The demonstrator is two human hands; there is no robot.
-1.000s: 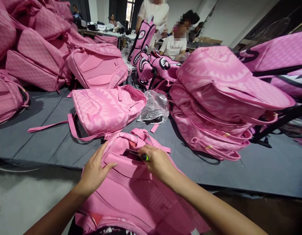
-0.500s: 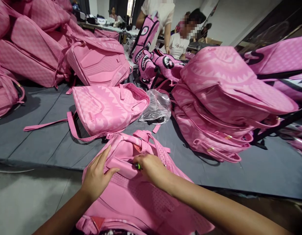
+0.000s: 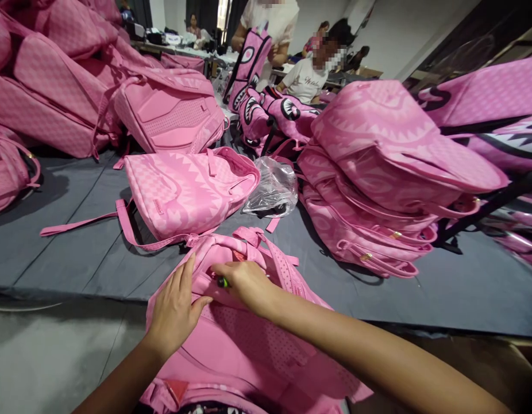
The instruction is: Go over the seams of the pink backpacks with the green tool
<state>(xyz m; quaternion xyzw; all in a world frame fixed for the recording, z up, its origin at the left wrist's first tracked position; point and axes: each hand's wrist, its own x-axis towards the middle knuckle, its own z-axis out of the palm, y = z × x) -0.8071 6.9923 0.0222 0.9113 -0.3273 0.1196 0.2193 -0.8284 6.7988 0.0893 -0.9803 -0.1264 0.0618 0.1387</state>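
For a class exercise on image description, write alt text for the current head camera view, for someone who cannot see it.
The left hand rests on a pink backpack while the right hand, near its top, grips a black-and-green object. Beyond, on a grey table, lie another pink backpack, a clear plastic bag and stacked pink backpacks.

The near backpack (image 3: 244,339) is pink, with tiny dots on its strap (image 3: 280,261); the small bag (image 3: 184,187) is pink with pale zigzag teeth and checks; the surface (image 3: 89,253) is dark grey; the tool end (image 3: 223,282) is black and green
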